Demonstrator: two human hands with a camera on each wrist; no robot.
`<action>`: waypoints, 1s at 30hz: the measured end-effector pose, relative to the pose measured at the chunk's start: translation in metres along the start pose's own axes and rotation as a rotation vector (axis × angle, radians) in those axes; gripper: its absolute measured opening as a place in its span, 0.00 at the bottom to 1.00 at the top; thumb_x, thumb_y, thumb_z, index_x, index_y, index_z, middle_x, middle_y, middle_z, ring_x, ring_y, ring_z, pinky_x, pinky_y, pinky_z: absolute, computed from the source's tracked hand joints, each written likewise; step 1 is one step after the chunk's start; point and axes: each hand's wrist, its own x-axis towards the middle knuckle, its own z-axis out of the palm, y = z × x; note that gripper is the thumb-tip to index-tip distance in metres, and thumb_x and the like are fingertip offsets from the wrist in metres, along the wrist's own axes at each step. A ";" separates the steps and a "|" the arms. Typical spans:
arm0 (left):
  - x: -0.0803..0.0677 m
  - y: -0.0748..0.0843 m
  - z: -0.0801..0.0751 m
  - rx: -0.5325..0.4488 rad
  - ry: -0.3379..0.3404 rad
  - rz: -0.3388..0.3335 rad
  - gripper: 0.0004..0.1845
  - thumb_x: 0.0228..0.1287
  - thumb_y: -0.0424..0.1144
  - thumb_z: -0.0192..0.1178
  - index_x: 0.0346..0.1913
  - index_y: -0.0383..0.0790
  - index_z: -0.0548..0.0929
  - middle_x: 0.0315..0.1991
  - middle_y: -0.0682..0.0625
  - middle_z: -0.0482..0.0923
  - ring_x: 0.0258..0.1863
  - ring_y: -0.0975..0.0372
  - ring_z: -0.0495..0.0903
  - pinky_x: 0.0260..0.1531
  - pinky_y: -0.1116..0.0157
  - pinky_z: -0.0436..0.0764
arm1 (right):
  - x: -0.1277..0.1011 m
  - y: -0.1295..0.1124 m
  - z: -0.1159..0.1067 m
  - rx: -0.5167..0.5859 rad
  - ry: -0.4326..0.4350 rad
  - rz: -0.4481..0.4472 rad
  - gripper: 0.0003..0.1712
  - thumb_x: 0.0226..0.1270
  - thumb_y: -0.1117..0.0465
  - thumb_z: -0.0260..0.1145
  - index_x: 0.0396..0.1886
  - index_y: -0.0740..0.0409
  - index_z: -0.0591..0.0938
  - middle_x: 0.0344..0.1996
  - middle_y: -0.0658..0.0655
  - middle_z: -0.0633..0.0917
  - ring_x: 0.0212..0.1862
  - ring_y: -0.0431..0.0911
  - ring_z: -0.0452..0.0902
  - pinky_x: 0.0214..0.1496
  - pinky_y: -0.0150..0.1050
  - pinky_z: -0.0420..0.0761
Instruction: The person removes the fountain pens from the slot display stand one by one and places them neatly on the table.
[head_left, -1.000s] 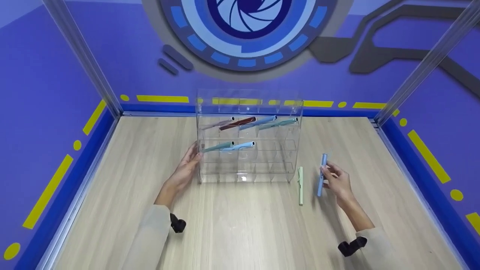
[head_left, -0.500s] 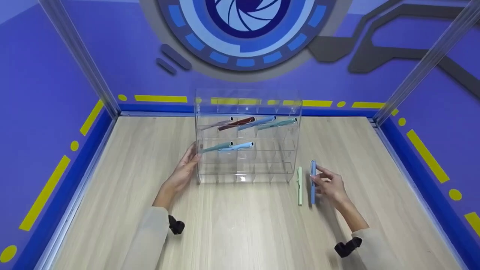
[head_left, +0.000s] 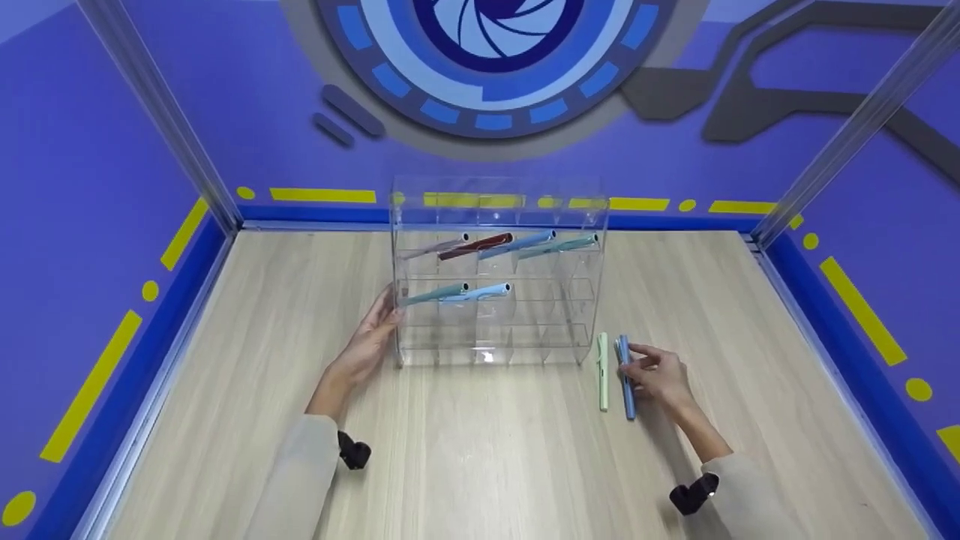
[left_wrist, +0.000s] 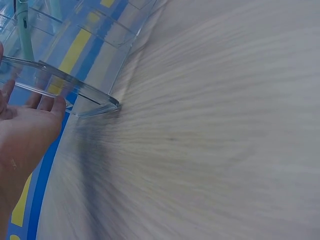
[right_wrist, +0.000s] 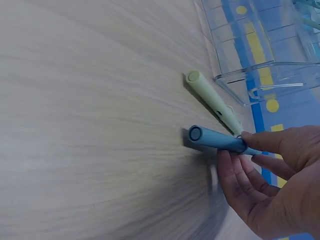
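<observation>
The right hand (head_left: 654, 375) pinched a blue pen (head_left: 625, 376) between thumb and fingers, low over the wooden table (head_left: 480, 450), just beside a pale green pen (head_left: 601, 371). The left hand (head_left: 367, 341), fingers straight, pressed the left wall of the clear acrylic rack (head_left: 495, 270), which held 6 pens.

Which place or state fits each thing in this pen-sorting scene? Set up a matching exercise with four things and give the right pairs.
Things:
1. blue pen
2. pale green pen
3. dark red pen
4. left hand

Places or states:
A. in the top row of the clear rack
B. lying loose on the table
C. against the rack's side
D. pinched by the right hand

Pairs: 1-D, 2-B, 3-A, 4-C
</observation>
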 end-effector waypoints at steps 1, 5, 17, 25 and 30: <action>0.000 0.000 0.000 0.000 0.002 -0.002 0.41 0.82 0.47 0.50 0.84 0.53 0.36 0.85 0.51 0.28 0.85 0.56 0.31 0.84 0.55 0.35 | 0.001 0.000 0.000 -0.002 -0.011 0.003 0.30 0.68 0.68 0.69 0.69 0.70 0.74 0.40 0.60 0.86 0.33 0.41 0.86 0.32 0.33 0.89; 0.001 0.000 -0.001 0.000 0.006 -0.004 0.41 0.82 0.46 0.49 0.84 0.52 0.37 0.85 0.50 0.29 0.85 0.55 0.32 0.84 0.55 0.37 | 0.003 0.002 0.002 0.003 -0.018 0.007 0.31 0.67 0.67 0.70 0.68 0.72 0.75 0.40 0.62 0.87 0.33 0.40 0.86 0.32 0.34 0.89; 0.002 0.000 0.001 0.007 0.007 -0.020 0.42 0.80 0.49 0.51 0.84 0.53 0.37 0.85 0.51 0.29 0.85 0.56 0.30 0.84 0.55 0.35 | 0.006 0.006 0.002 -0.005 0.020 -0.018 0.30 0.67 0.64 0.71 0.66 0.72 0.75 0.44 0.70 0.88 0.32 0.40 0.88 0.31 0.35 0.90; 0.003 -0.004 0.003 -0.007 0.002 -0.016 0.41 0.82 0.46 0.50 0.84 0.52 0.37 0.85 0.50 0.29 0.85 0.56 0.30 0.84 0.55 0.36 | 0.006 0.006 0.003 -0.035 0.031 -0.023 0.28 0.68 0.64 0.70 0.65 0.71 0.76 0.43 0.68 0.87 0.31 0.39 0.86 0.29 0.32 0.88; 0.002 -0.004 -0.002 -0.020 0.007 -0.028 0.42 0.82 0.45 0.50 0.84 0.51 0.35 0.85 0.49 0.27 0.85 0.55 0.29 0.84 0.54 0.34 | 0.005 0.002 0.006 -0.025 0.027 0.001 0.27 0.70 0.62 0.67 0.65 0.70 0.76 0.45 0.68 0.87 0.34 0.41 0.86 0.30 0.31 0.88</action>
